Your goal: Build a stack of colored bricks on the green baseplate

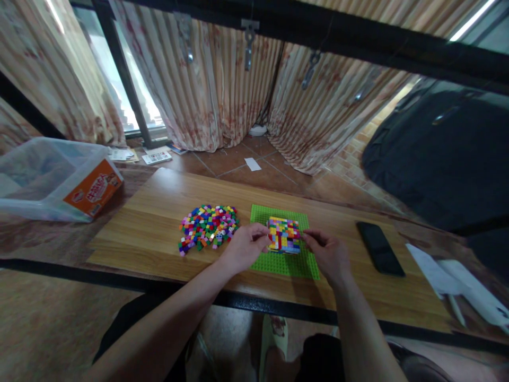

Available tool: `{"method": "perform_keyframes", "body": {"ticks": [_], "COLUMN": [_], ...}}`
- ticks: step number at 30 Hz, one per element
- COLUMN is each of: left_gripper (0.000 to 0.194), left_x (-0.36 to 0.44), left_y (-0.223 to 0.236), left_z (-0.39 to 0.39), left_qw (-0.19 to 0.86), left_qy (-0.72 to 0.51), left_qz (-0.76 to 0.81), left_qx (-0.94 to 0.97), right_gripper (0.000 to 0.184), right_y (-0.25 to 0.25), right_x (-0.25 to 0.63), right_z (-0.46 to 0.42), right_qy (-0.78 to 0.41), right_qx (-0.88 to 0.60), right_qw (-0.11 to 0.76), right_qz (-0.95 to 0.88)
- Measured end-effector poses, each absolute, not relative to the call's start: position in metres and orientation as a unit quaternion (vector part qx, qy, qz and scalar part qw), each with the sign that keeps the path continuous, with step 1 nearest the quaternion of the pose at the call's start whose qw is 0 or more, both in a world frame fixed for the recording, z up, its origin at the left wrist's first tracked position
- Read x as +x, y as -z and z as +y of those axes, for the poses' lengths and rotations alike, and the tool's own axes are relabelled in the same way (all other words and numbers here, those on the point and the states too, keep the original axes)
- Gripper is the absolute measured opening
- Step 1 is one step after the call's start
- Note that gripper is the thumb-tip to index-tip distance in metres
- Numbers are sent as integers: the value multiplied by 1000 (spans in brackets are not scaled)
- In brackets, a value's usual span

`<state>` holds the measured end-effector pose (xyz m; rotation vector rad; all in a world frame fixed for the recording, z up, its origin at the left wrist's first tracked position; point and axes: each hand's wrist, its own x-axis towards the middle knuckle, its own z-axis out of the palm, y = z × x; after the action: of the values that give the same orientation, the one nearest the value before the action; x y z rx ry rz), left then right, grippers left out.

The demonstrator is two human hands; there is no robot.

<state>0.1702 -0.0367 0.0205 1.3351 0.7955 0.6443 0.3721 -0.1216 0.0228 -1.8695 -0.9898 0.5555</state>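
A block of many-coloured toy bricks point(283, 235) sits over the green studded baseplate point(284, 269), with yellow, red, orange and purple pieces on its top. At its left edge is my left hand point(248, 245), thumb and fingers drawn together; whatever lies between the tips is too small to make out. On the opposite side, my right hand point(328, 252) has its fingertips pinched close to the block's right edge, and anything in them cannot be told. Left of the baseplate lies a loose pile of small coloured bricks point(209, 228).
A black phone point(380, 248) rests on the wooden table point(159, 233) to the right. Beyond it are white papers point(427, 268). A clear plastic bin point(47, 180) with an orange label stands at far left. Above the table's far side runs a dark metal bar point(286, 40).
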Motion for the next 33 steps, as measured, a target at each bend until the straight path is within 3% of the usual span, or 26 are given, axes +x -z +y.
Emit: {"method": "perform_keyframes", "body": {"ticks": [24,29,33], "left_gripper": [11,22,46], "left_x": [172,166,163], "left_y": [-19,-21,-28], "left_z": [-38,-35,-39], "left_qw": [651,572,465], "left_qy": [-281,-233,-152], "left_qz": [365,374,382], "left_qx": [603,691,784], "right_gripper": [39,42,43], "right_y": [-16,-19,-21], "right_x": [368,366,362], "right_z": [-113,-115,-117], "right_qy": [-289,-310,-355], "right_qx": [-731,-732,-745], "right_qw": [510,525,490], "right_qz": [-349,-305,-282]}}
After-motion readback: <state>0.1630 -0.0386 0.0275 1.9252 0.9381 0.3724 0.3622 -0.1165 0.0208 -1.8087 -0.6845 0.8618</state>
